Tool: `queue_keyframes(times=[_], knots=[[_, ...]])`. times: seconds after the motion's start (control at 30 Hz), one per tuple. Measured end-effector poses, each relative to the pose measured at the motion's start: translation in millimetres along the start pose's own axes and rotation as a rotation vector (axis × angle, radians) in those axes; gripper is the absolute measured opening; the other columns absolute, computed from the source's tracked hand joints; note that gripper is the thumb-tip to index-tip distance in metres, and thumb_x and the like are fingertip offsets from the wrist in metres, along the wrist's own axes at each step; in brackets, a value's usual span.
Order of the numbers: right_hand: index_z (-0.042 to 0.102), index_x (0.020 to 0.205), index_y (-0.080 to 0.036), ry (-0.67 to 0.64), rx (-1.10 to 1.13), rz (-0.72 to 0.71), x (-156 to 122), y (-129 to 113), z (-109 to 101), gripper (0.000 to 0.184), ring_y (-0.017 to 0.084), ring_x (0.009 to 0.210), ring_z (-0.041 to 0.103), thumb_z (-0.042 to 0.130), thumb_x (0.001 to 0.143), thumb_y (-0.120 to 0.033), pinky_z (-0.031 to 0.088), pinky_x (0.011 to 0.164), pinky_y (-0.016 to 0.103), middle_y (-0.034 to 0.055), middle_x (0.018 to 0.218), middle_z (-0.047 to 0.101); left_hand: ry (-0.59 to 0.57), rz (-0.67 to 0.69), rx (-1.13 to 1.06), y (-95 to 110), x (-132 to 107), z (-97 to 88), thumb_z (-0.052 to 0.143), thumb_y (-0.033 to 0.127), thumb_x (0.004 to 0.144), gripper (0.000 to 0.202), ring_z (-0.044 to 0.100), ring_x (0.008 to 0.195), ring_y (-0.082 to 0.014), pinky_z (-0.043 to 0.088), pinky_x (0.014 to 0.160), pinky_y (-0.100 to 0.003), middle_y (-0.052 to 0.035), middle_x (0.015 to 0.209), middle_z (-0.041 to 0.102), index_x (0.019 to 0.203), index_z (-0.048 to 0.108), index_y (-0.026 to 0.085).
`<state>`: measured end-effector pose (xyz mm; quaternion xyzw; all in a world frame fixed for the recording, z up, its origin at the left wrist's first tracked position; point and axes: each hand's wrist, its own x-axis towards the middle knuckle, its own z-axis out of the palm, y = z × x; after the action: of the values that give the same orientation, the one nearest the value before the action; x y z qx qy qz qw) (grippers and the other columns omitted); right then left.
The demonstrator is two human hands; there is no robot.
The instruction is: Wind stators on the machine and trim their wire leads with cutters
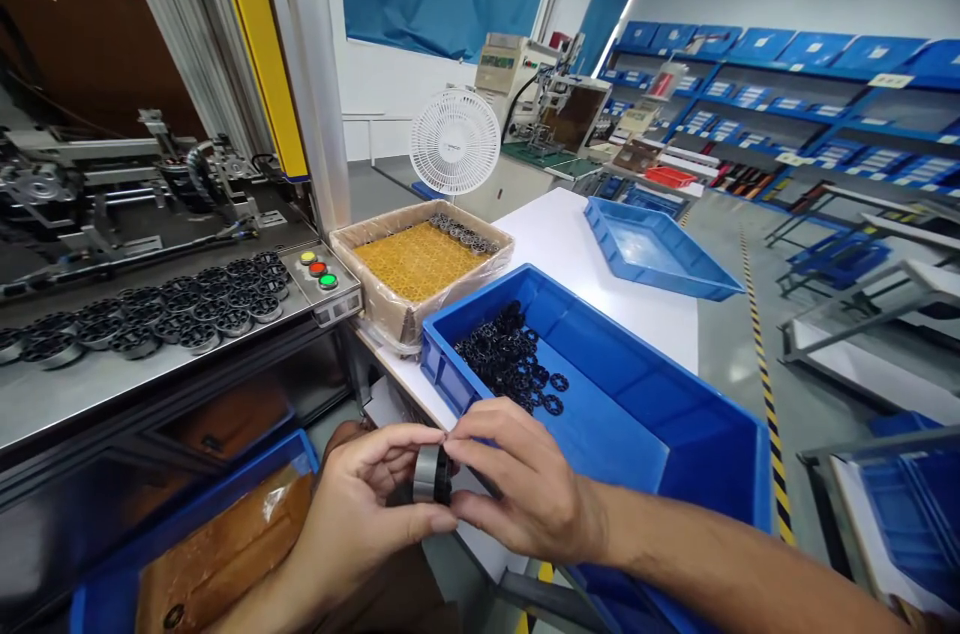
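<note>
My left hand (358, 486) holds a grey metal stator core (426, 474) between thumb and fingers, above the bench's front edge. A black plastic end ring (444, 482) sits against its right face. The fingertips and thumb of my right hand (525, 486) are closed on that black ring. Whether the ring is fully seated cannot be seen. Behind my right hand, a deep blue bin (600, 404) contains a pile of loose black rings (506, 354). Several stator cores with black rings (199, 304) stand in rows on the metal ledge to the left.
A plastic-lined carton (405, 314) holds a honeycomb yellow layer and several cores. Beside it is a button box (322, 284) on the machine. A shallow blue tray (660, 249) lies on the white table (555, 224). Below left stands another blue bin (105, 594) with brown wrapped material.
</note>
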<state>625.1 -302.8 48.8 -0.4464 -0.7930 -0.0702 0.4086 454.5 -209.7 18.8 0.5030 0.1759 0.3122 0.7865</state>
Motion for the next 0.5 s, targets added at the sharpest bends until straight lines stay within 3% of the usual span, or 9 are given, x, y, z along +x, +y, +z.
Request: queue_keyframes(times=[0.37, 0.5], knots=[[0.056, 0.120, -0.008, -0.007, 0.005, -0.031, 1.4, 0.5, 0.8, 0.036, 0.024, 0.094, 0.063, 0.065, 0.086, -0.013, 0.058, 0.080, 0.042, 0.0160, 0.100, 0.066, -0.014, -0.016, -0.026, 4.0, -2.5, 3.2, 0.085, -0.006, 0.051, 0.053, 0.076, 0.077, -0.0155, 0.059, 0.069, -0.015, -0.0002, 0.085, 0.081, 0.095, 0.077, 0.022], [0.056, 0.120, -0.006, -0.007, -0.004, -0.037, 0.7, 1.4, 0.7, 0.039, 0.025, 0.093, 0.063, 0.068, 0.086, -0.021, 0.058, 0.079, 0.043, 0.0174, 0.099, 0.066, -0.009, -0.031, -0.008, 7.7, -4.5, 3.6, 0.085, -0.006, 0.051, 0.052, 0.076, 0.078, -0.0162, 0.059, 0.069, -0.015, -0.0011, 0.084, 0.081, 0.095, 0.077, 0.021]])
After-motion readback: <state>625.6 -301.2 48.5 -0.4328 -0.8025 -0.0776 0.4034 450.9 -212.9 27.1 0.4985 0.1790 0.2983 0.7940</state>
